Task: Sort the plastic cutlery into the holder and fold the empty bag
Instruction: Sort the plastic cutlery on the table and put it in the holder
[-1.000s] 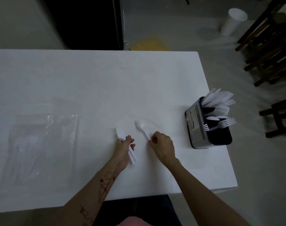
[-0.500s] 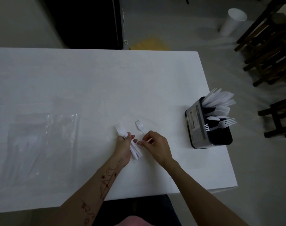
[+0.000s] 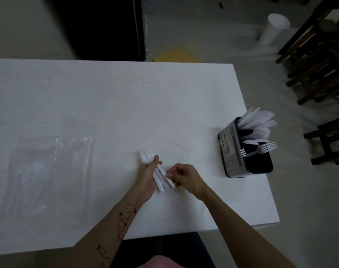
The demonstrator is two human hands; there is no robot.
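My left hand grips a bunch of white plastic forks, tines pointing away, handles fanned out below the palm. My right hand pinches the handle ends of that bunch from the right. A black cutlery holder stands near the table's right edge, with knives, spoons and forks sticking out of it. The clear plastic bag lies flat on the table at the left; faint white shapes show through it.
The white table ends close to the right of the holder. Dark wooden chairs stand on the floor at the right. A white cup lies on the floor far off.
My right hand picked the single fork off the table and brought it leftward into the bunch in my left hand. No loose fork lies on the table now.
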